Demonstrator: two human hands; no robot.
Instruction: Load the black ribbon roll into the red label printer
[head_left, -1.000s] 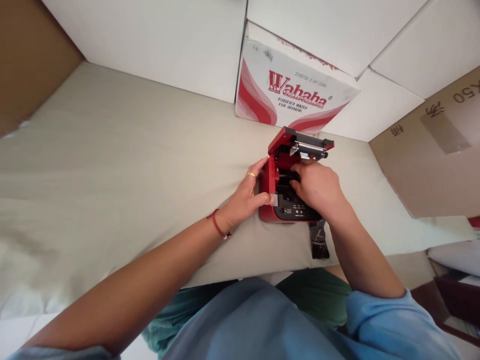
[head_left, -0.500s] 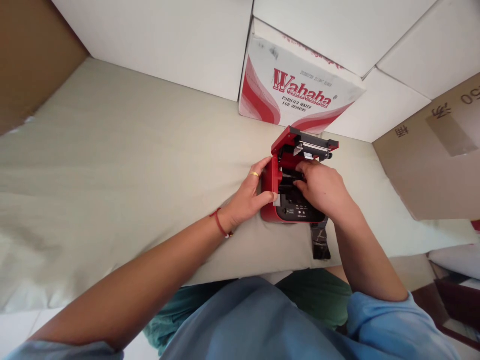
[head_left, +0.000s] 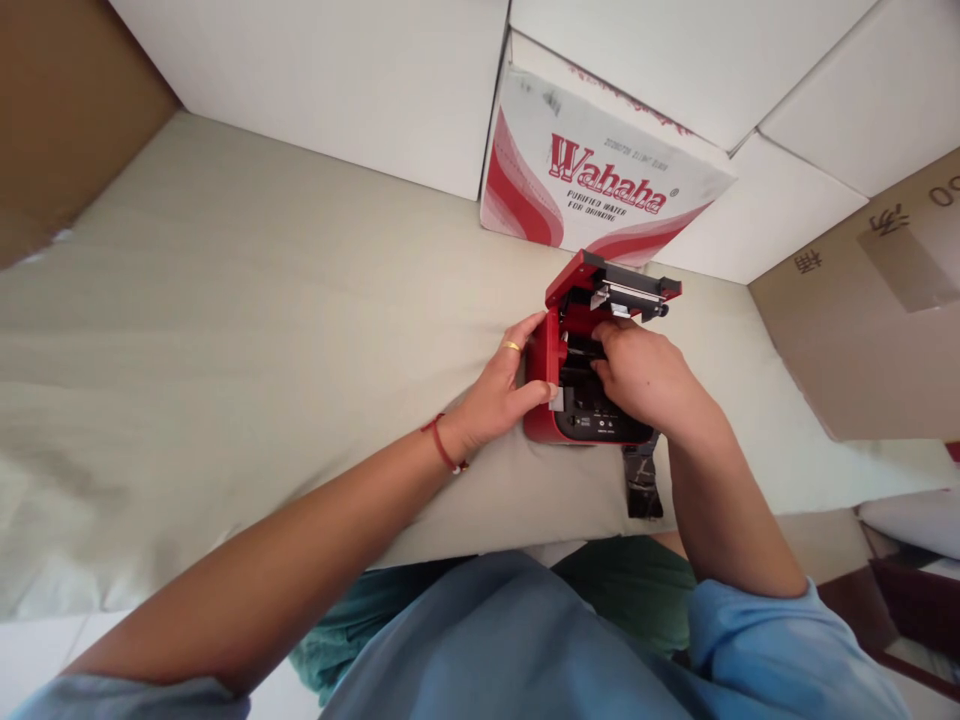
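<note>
A red and black label printer (head_left: 541,400) stands on the cloth-covered surface with its lid (head_left: 634,285) raised. My left hand (head_left: 506,385), wearing a gold ring, clasps the printer's left side, the thumb near the front corner and the fingers farther back. My right hand (head_left: 649,375) reaches into the open compartment from the right. Its fingers are bent, with the tips among the dark inner parts, and whatever they pinch is hidden. A dark patterned strip (head_left: 643,480) lies just in front of the printer, below my right wrist.
Behind the printer a Wahaha water carton (head_left: 600,170) leans against white boxes (head_left: 322,80). A brown cardboard box (head_left: 862,340) bounds the right side, another brown box (head_left: 75,110) the far left. The cloth's front edge (head_left: 420,555) runs close to my lap.
My right fingers have shifted slightly inside the printer. My left hand keeps its hold, and the lid stays raised. The whole view has moved a little.
</note>
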